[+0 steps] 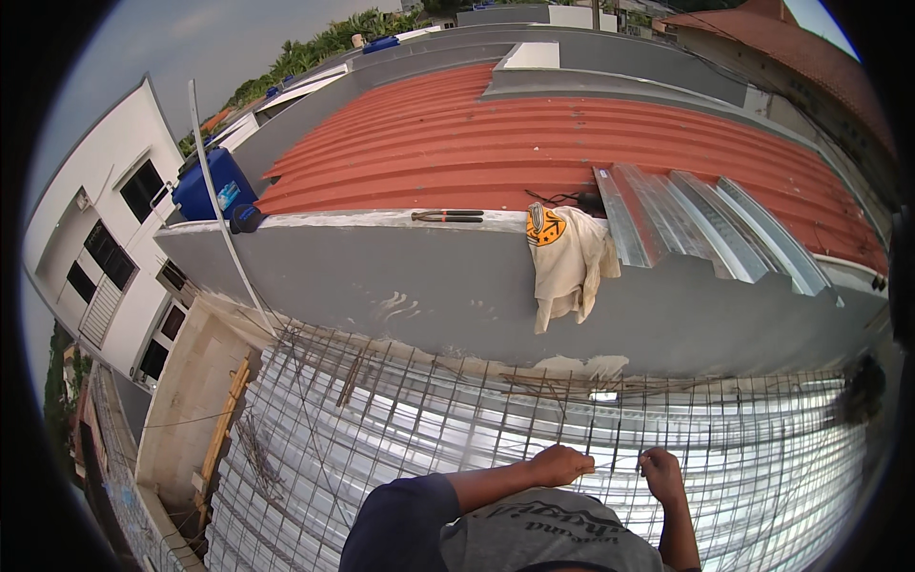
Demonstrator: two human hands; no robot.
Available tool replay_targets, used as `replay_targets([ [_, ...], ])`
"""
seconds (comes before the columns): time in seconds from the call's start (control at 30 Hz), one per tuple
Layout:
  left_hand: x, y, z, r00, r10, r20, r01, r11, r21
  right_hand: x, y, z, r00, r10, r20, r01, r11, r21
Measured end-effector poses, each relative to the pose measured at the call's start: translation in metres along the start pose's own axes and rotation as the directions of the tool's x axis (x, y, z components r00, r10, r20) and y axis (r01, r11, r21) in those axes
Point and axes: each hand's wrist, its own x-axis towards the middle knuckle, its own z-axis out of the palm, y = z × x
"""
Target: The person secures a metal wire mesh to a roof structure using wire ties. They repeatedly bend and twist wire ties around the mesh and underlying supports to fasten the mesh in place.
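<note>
My left hand [562, 466] is closed in a fist, its forearm reaching across from a dark sleeve. A short gap to its right, my right hand [660, 474] is also closed, with thumb and fingers pressed together. Both are above a steel reinforcing mesh [419, 405] laid over shiny ribbed metal decking [391, 462]. Whatever the fingers hold, if anything, is too small to make out. On the wall top ahead lies a pair of long-handled pincers [448, 217]. A pale cloth [569, 272] with an orange patch hangs over that wall.
A grey parapet wall [410, 276] runs across the front, with a red corrugated roof [410, 143] beyond it. Bent galvanised sheets [705, 224] rest over the wall at the right. At left stand a thin pole [224, 229] and a blue tank [212, 183]. Loose bars [351, 379] lie on the mesh.
</note>
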Motion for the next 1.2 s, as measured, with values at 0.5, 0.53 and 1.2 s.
replay_targets([
  [0.5, 0.105, 0.096, 0.069, 0.999, 0.029, -0.018, -0.025, 0.983, 0.183, -0.034, 0.124, -0.075, 0.959, -0.281, 0.037, 0.275, 0.89, -0.364],
  [0.53, 0.108, 0.093, 0.073, 0.992, 0.028, -0.123, -0.013, 0.993, 0.121, -0.04, 0.125, -0.076, 0.94, -0.301, 0.159, 0.331, 0.918, -0.22],
  [1.2, 0.012, 0.094, 0.126, 0.797, -0.598, 0.081, 0.557, 0.78, 0.284, -0.057, 0.182, -0.145, 0.848, -0.239, 0.472, 0.323, 0.94, -0.105],
])
